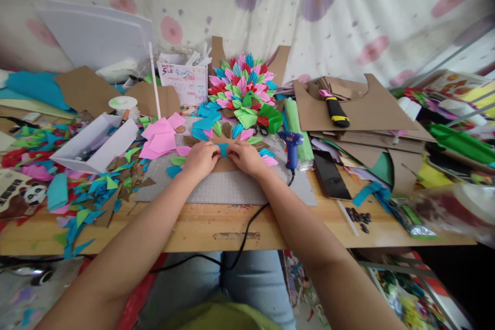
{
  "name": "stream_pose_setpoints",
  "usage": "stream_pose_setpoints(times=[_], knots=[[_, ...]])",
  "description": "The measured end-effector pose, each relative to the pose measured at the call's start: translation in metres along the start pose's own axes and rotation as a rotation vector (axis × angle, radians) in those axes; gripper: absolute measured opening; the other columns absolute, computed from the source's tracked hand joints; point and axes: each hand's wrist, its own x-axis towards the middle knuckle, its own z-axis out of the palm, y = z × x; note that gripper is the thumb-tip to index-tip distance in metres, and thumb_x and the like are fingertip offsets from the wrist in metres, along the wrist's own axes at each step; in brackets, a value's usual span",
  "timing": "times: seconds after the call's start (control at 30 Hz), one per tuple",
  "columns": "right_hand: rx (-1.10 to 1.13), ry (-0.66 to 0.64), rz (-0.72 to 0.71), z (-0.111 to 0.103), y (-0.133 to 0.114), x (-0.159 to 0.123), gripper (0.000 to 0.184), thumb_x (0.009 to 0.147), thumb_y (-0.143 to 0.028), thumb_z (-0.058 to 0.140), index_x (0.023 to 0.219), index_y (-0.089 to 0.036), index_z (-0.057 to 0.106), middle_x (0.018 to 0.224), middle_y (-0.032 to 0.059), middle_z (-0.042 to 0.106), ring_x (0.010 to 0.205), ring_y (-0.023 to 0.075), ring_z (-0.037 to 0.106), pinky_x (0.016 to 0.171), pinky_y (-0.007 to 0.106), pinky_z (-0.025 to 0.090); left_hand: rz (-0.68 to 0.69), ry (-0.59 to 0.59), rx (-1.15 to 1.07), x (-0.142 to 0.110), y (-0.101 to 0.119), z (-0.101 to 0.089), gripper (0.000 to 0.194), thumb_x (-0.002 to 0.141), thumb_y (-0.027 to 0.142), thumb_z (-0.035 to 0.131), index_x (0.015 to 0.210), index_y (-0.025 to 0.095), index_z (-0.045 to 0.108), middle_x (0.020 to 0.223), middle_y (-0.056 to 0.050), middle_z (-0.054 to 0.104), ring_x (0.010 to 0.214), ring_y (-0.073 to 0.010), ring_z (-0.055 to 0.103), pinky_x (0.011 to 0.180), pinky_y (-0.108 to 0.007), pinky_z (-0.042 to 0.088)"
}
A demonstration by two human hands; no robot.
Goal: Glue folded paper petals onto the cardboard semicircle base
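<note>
A small piece of blue crepe paper [223,150] is pinched between my two hands. My left hand [201,158] grips its left side, and my right hand [246,157] has the right side, fingertips closed. Right under them lies a brown cardboard piece [225,166] on the grey mat [228,190]. Pleated paper petals in pink, green, blue and brown fan out around that cardboard. Beyond the hands stands a panel covered with many-coloured petals [243,80]. To the left are stacked pink paper pieces [158,139].
A blue hot glue gun [292,147] lies right of my hands, its black cord running over the table's front edge. Farther right are a phone [331,174], a yellow-black cutter [337,112] and stacked cardboard [359,113]. A white box [95,144] and paper scraps cover the left.
</note>
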Motion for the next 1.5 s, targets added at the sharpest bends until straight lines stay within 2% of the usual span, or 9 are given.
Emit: stream_pose_setpoints(times=[0.13, 0.27, 0.57, 0.77, 0.97, 1.17, 1.3, 1.5], knots=[[0.007, -0.016, 0.049, -0.004, -0.005, 0.002, 0.022, 0.081, -0.012, 0.052, 0.1, -0.016, 0.062, 0.096, 0.0061, 0.063, 0.089, 0.0171, 0.055, 0.078, 0.026, 0.04, -0.05, -0.004, -0.013, 0.001, -0.001, 0.0, 0.008, 0.078, 0.017, 0.059, 0.084, 0.017, 0.064, 0.083, -0.005, 0.066, 0.083, -0.0199, 0.058, 0.075, -0.031, 0.042], [-0.016, -0.03, 0.093, -0.005, -0.007, 0.002, 0.016, 0.084, -0.017, 0.052, 0.093, -0.017, 0.065, 0.098, 0.0068, 0.063, 0.092, 0.0177, 0.055, 0.079, 0.026, 0.04, -0.074, -0.017, -0.012, 0.002, -0.001, 0.0, 0.011, 0.077, 0.019, 0.061, 0.088, 0.016, 0.064, 0.084, -0.006, 0.067, 0.083, -0.0205, 0.059, 0.076, -0.031, 0.043], [-0.047, -0.05, 0.221, -0.002, -0.012, 0.005, 0.017, 0.083, -0.015, 0.049, 0.091, -0.018, 0.064, 0.096, 0.0056, 0.064, 0.093, 0.0188, 0.056, 0.077, 0.027, 0.041, -0.116, -0.026, 0.013, 0.003, 0.005, -0.001, 0.009, 0.076, 0.018, 0.06, 0.083, 0.018, 0.066, 0.088, -0.006, 0.066, 0.088, -0.0224, 0.058, 0.077, -0.033, 0.043], [-0.106, -0.089, 0.194, -0.002, -0.015, 0.006, 0.022, 0.086, -0.014, 0.043, 0.091, -0.017, 0.064, 0.101, 0.0087, 0.061, 0.095, 0.0191, 0.054, 0.08, 0.028, 0.04, -0.071, 0.004, 0.057, 0.004, 0.007, 0.0, 0.009, 0.076, 0.016, 0.057, 0.079, 0.016, 0.066, 0.091, -0.009, 0.063, 0.095, -0.0245, 0.054, 0.084, -0.035, 0.043], [-0.1, -0.066, 0.194, -0.003, -0.015, 0.007, 0.023, 0.085, -0.015, 0.046, 0.101, -0.019, 0.061, 0.1, 0.0075, 0.063, 0.094, 0.0195, 0.055, 0.077, 0.027, 0.041, -0.053, -0.029, 0.053, 0.005, 0.007, -0.002, 0.011, 0.077, 0.014, 0.053, 0.078, 0.017, 0.064, 0.087, -0.008, 0.064, 0.089, -0.0239, 0.056, 0.08, -0.035, 0.043], [-0.113, -0.067, 0.179, -0.002, -0.012, 0.007, 0.02, 0.085, -0.015, 0.046, 0.089, -0.017, 0.065, 0.098, 0.0085, 0.063, 0.094, 0.0196, 0.055, 0.078, 0.027, 0.04, -0.087, -0.017, 0.015, 0.004, 0.004, -0.001, 0.009, 0.078, 0.016, 0.055, 0.079, 0.018, 0.064, 0.086, -0.007, 0.066, 0.089, -0.0239, 0.057, 0.078, -0.035, 0.044], [-0.104, -0.067, 0.174, -0.002, -0.013, 0.007, 0.02, 0.085, -0.014, 0.045, 0.091, -0.017, 0.064, 0.097, 0.0082, 0.063, 0.092, 0.0194, 0.056, 0.076, 0.027, 0.04, -0.108, -0.01, 0.008, 0.004, 0.003, 0.0, 0.011, 0.078, 0.017, 0.057, 0.086, 0.018, 0.064, 0.09, -0.007, 0.066, 0.09, -0.0235, 0.057, 0.077, -0.035, 0.044], [-0.086, -0.066, 0.21, 0.001, -0.011, 0.008, 0.021, 0.083, -0.014, 0.048, 0.097, -0.019, 0.063, 0.099, 0.0068, 0.064, 0.093, 0.0199, 0.056, 0.075, 0.027, 0.04, -0.107, -0.016, 0.022, 0.005, 0.003, 0.002, 0.008, 0.078, 0.017, 0.057, 0.079, 0.018, 0.065, 0.087, -0.008, 0.064, 0.091, -0.0244, 0.056, 0.08, -0.036, 0.044]])
